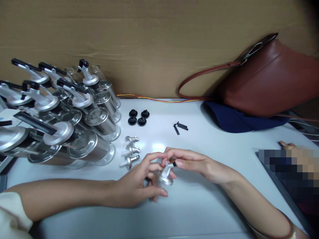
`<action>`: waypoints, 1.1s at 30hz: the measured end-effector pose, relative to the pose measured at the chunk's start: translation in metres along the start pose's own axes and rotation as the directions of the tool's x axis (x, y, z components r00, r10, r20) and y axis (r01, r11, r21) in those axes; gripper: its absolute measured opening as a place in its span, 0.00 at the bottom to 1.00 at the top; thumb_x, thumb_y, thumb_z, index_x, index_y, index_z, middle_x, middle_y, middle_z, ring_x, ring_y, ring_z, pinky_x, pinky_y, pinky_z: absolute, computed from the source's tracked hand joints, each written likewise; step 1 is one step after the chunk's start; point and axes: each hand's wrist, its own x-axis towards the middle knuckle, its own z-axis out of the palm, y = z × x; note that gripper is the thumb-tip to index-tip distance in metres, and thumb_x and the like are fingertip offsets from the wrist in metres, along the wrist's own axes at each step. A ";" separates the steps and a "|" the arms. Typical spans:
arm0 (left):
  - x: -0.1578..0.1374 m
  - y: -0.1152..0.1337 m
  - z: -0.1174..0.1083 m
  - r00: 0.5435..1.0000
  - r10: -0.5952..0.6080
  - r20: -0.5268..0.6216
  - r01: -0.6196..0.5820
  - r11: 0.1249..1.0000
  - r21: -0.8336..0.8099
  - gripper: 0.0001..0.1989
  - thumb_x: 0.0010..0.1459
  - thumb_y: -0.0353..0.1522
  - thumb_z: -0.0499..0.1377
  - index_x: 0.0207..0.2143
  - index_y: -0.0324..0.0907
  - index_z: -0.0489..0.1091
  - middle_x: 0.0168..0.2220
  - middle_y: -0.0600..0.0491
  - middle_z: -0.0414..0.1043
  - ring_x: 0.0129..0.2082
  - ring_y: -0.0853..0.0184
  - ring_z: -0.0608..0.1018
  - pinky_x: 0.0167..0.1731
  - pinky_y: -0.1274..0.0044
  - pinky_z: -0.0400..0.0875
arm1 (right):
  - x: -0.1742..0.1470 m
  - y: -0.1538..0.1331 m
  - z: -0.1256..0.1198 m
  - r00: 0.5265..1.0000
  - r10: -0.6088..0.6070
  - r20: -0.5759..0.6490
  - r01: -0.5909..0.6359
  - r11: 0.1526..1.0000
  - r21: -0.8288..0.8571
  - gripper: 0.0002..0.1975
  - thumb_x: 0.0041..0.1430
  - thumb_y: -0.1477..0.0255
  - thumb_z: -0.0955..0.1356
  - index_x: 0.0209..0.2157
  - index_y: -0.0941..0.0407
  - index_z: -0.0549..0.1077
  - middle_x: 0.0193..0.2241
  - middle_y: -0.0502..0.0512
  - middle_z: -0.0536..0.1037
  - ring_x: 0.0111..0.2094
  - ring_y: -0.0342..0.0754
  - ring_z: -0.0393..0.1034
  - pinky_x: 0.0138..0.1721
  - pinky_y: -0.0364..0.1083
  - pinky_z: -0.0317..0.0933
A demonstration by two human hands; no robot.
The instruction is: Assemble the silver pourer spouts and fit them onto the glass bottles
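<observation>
A silver pourer spout (165, 177) with a round metal cap is held over the table between my two hands. My left hand (139, 181) is closed around its cap and lower part. At the spout's tip, my right hand (185, 161) pinches a small black piece (173, 164) between thumb and fingers; most of that piece is hidden. Just left of my fingers lie 3 more silver spouts (131, 151) with pale stems. Several round black stoppers (138, 117) sit behind them. Thin black levers (181, 126) rest in a small pile beyond my right hand.
Glass and metal dispensers (91, 146) crowd the left side, several topped with silver spouts and black levers. A brown leather bag (269, 79) stands on dark blue cloth (239, 118) at the back right. Cardboard (149, 46) rises behind the table, with thin wires (157, 98) along its foot.
</observation>
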 end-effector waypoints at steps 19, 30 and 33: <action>-0.001 -0.003 -0.001 0.996 0.083 0.038 -0.086 0.992 0.095 0.31 0.56 0.28 0.63 0.57 0.49 0.52 0.48 0.47 0.73 0.27 0.75 0.71 0.29 0.80 0.66 | -0.004 -0.002 0.003 0.998 -0.059 0.003 0.058 0.985 -0.162 0.17 0.66 0.57 0.62 0.42 0.56 0.70 0.35 0.53 0.67 0.40 0.47 0.64 0.47 0.49 0.58; 0.004 0.009 0.001 0.990 -0.028 -0.139 0.022 0.999 -0.041 0.27 0.55 0.28 0.62 0.52 0.49 0.52 0.48 0.48 0.70 0.25 0.76 0.73 0.28 0.79 0.68 | 0.004 0.006 0.007 0.811 -0.426 -0.400 0.193 0.841 -0.505 0.06 0.65 0.71 0.65 0.38 0.52 0.74 0.34 0.50 0.74 0.36 0.43 0.70 0.39 0.42 0.63; 0.003 0.007 0.001 0.990 -0.018 -0.139 0.011 0.999 -0.052 0.25 0.56 0.28 0.61 0.51 0.49 0.53 0.48 0.49 0.70 0.24 0.77 0.74 0.28 0.79 0.68 | 0.002 0.004 0.005 0.735 -0.592 -0.330 0.213 0.664 -0.717 0.06 0.64 0.76 0.66 0.35 0.54 0.75 0.31 0.50 0.75 0.33 0.42 0.70 0.36 0.41 0.63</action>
